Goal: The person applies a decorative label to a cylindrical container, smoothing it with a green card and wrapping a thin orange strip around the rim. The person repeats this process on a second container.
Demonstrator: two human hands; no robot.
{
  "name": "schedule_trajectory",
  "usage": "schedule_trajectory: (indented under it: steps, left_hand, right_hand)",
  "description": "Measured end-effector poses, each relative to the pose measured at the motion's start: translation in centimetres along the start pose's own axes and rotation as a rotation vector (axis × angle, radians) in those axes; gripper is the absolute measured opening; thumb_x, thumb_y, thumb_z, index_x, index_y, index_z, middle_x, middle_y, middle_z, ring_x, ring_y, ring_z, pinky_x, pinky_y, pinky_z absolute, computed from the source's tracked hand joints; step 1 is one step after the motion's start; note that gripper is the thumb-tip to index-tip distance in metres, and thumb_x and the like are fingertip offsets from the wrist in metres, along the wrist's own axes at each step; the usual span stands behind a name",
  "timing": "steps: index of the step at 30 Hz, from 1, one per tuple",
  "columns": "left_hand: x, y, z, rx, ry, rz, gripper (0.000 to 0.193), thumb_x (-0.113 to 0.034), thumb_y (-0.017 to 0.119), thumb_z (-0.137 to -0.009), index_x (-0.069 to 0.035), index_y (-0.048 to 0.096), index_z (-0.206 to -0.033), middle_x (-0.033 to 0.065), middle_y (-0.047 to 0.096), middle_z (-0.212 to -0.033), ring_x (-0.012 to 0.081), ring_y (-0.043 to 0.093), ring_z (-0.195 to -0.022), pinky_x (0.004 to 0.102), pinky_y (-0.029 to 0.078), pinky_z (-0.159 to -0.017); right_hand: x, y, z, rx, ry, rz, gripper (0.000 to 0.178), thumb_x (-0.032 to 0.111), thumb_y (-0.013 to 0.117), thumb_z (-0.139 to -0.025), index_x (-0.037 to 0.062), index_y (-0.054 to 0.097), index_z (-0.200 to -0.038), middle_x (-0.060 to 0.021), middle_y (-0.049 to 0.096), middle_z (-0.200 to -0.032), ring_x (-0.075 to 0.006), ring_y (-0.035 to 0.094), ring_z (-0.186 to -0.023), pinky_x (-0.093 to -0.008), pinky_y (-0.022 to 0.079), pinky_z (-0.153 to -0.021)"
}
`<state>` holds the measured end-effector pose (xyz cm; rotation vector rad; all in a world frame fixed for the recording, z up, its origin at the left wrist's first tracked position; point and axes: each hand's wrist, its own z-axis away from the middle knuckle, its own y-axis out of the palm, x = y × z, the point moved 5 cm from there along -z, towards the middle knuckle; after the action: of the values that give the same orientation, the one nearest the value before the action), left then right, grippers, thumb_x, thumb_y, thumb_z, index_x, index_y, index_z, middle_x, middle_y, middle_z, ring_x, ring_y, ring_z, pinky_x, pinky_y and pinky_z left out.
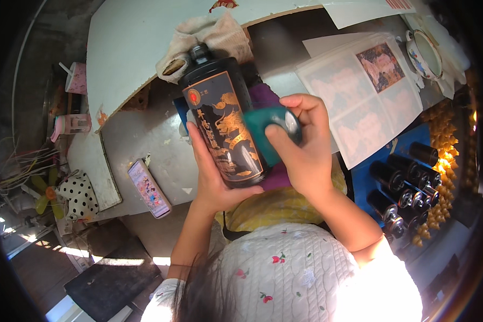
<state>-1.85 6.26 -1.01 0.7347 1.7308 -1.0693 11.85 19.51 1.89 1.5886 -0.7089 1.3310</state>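
Note:
A black bottle (225, 134) with a gold dragon picture and a red-and-gold round mark leans to the left in front of me. My left hand (214, 182) supports it from below and along its left side, the thumb under the base. In my right hand (308, 145) is a flat teal scraper (264, 131), pinched between thumb and fingers, its edge at the right side of the bottle. Slight blur softens the scraper. Behind the bottle's neck lies a crumpled beige cloth (225, 35). Purple cloth (276, 180) shows below the scraper, over my lap.
Translucent sheets (338, 102) with a printed picture lie on the table at right, near a floral enamel pot (424, 56). Several black bottles (386, 177) rest on a blue surface at far right. A phone (149, 188) lies at left. Farther left are a fan (49, 192) and loose wires.

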Motion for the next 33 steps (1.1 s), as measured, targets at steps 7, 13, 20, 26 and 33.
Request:
schedule_trajectory:
  steps: [7, 13, 20, 26, 33]
  left_hand:
    - [-0.6, -0.5, -0.5, 0.021, -0.001, -0.588, 0.113, -0.049, 0.085, -0.073, 0.000, 0.027, -0.157, 0.0235, 0.028, -0.161, 0.0454, 0.006, -0.155, 0.0622, -0.005, -0.120]
    - [0.1, -1.1, -0.4, -0.046, -0.038, -0.499, 0.105, -0.049, 0.085, -0.072, -0.003, 0.037, -0.154, 0.0224, 0.042, -0.150, 0.0491, 0.013, -0.153, 0.0644, -0.002, -0.120]
    - [-1.2, -1.3, -0.1, -0.123, 0.036, -0.517, 0.105, -0.045, 0.085, -0.071, 0.000, 0.039, -0.153, 0.0196, 0.051, -0.131, 0.0415, 0.040, -0.138, 0.0643, 0.002, -0.121]
    - [-2.2, -1.7, 0.3, -0.154, 0.083, -0.476, 0.107, -0.040, 0.086, -0.069, 0.001, 0.037, -0.154, 0.0132, 0.052, -0.101, 0.0332, 0.055, -0.101, 0.0658, 0.004, -0.122]
    - [-3.8, -1.5, 0.7, -0.193, 0.181, -0.530, 0.104, -0.036, 0.088, -0.067, -0.001, 0.040, -0.153, 0.0083, 0.055, -0.097, 0.0275, 0.059, -0.087, 0.0695, 0.009, -0.120]
  right_hand:
    - [3.2, 2.8, -6.0, 0.315, -0.369, 0.260, 0.030, 0.002, 0.075, -0.084, 0.0013, 0.065, -0.112, -0.0109, 0.070, -0.103, -0.0217, 0.069, -0.098, -0.0326, 0.053, -0.088]
    - [5.2, 3.3, -2.9, 0.440, -1.164, 0.585, 0.023, 0.008, 0.080, -0.072, 0.0093, 0.073, -0.093, -0.0030, 0.072, -0.094, -0.0206, 0.067, -0.079, -0.0337, 0.055, -0.067]
    - [4.9, 3.1, -3.3, 0.621, -0.590, 0.468, 0.025, 0.003, 0.082, -0.074, 0.0059, 0.071, -0.096, -0.0055, 0.069, -0.087, -0.0211, 0.067, -0.075, -0.0289, 0.054, -0.070]
    - [5.6, 3.6, 0.0, 0.623, -1.150, 0.648, 0.020, 0.000, 0.083, -0.071, 0.0096, 0.073, -0.086, 0.0004, 0.066, -0.079, -0.0150, 0.061, -0.068, -0.0263, 0.047, -0.056]
    - [5.7, 4.4, -7.3, 0.444, -0.429, 0.460, 0.021, 0.002, 0.081, -0.077, 0.0035, 0.073, -0.097, -0.0072, 0.071, -0.087, -0.0141, 0.063, -0.070, -0.0241, 0.050, -0.065]
